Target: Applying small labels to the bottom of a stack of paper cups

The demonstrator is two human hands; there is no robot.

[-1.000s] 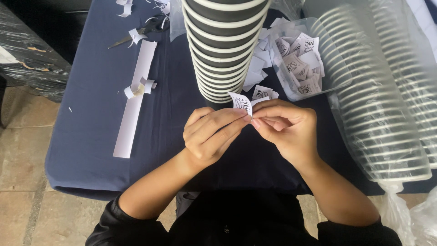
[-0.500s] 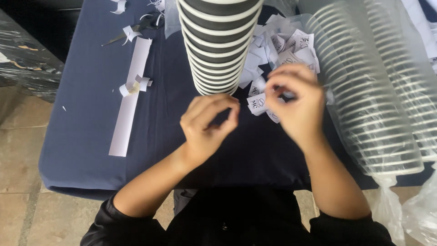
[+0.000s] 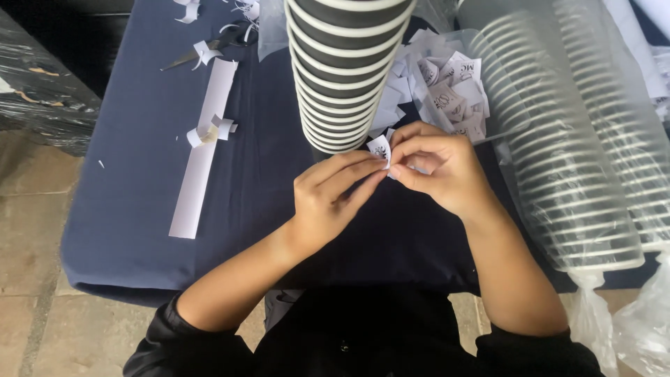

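Small white sticker (image 3: 380, 148) with a dark printed mark, pinched between both hands just in front of the foot of the tall stack of dark, white-rimmed cups (image 3: 343, 70); half a second ago apart, with the right hand (image 3: 438, 171) over at the heap of cut stickers (image 3: 447, 91) and the left hand (image 3: 333, 199) loosely curled and holding nothing; now drawn together, left thumb and forefinger closed narrowly on the sticker's lower edge, right thumb and forefinger closed on its right side, fingertips touching across it; to judge by that, a fresh piece taken from the heap and now being worked at its edge, much as a second ago with another one; whether backing is parting from it, too small to tell. Hemmed in ahead by the cup stack, almost touching the sticker; hemmed in on the right by the bagged sleeves of cups (image 3: 572, 153) lying in clear plastic, near the right forearm; heap of stickers just beyond the right knuckles. Open dark blue cloth (image 3: 139, 195) to the left, bare up to the long white paper strip (image 3: 202, 153) with its curled offcuts, scissors (image 3: 209, 47) well apart at the far corner; near table edge close under both forearms, tiled floor beyond it at left.
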